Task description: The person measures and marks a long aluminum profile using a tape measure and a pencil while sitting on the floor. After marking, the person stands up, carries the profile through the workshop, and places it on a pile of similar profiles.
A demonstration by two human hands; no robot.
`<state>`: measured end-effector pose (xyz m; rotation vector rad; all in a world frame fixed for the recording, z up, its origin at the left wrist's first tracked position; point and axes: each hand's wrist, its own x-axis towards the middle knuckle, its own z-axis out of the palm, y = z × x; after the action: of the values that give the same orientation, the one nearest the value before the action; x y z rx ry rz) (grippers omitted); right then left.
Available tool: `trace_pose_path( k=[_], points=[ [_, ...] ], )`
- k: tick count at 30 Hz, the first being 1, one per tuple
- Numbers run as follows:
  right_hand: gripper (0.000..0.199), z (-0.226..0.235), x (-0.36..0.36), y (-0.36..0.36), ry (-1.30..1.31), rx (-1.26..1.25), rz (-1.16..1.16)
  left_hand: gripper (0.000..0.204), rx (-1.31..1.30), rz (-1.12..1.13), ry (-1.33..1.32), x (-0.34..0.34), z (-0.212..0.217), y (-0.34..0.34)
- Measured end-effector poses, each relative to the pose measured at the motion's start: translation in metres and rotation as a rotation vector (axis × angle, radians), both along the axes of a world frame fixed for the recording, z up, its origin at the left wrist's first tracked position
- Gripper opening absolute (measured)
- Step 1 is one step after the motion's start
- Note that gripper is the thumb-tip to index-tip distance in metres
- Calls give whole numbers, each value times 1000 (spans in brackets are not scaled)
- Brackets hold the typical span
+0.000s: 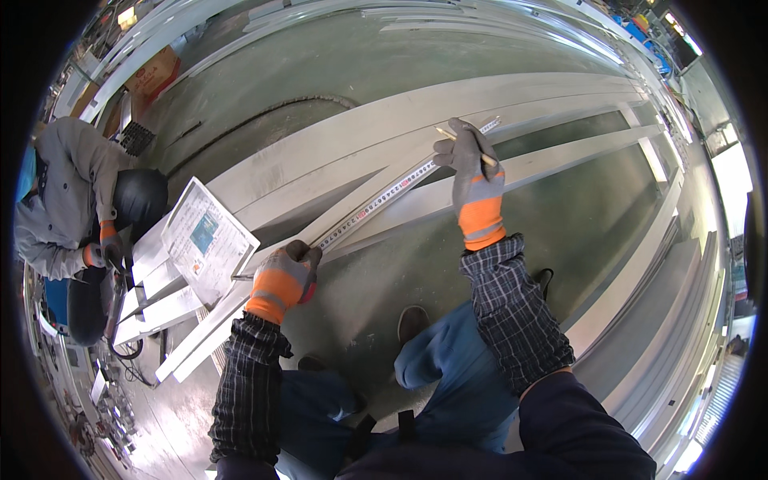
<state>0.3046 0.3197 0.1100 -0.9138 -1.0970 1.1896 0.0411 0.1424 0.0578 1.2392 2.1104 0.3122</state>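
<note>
My left hand (282, 280), in a grey and orange work glove, is closed around a tape measure whose case is mostly hidden; a bit of red shows at the palm. Its white blade (376, 203) runs out along a long pale metal bar (352, 194), slanting up to the right past my other hand. My right hand (472, 172), gloved alike, grips a thin pale pencil (487, 159) that sticks out on both sides of the fingers. That hand hovers at or just over the blade near its far end; contact cannot be made out.
A co-worker (76, 200) crouches at the left, gloved hands on a dark tool (118, 308). Beside my left hand, a white board with writing (210, 240) lies across the bars. More bars (648, 336) are stacked right. A black hose (256, 120) and a cardboard box (152, 76) lie beyond.
</note>
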Motion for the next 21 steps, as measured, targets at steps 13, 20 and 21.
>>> trace_pose_path(
  k=[13, 20, 21],
  points=[
    [16, -75, -8, 1, -261, -76, 239, 48, -73, -63, 282, 5, -6, -3],
    [11, -92, -21, -26, -334, 139, 519, 43, -127, -77, 357, 6, -3, -4],
    [13, -82, -26, -36, -539, 283, 548, 42, -118, -88, 363, 5, -5, -5]
  ],
)
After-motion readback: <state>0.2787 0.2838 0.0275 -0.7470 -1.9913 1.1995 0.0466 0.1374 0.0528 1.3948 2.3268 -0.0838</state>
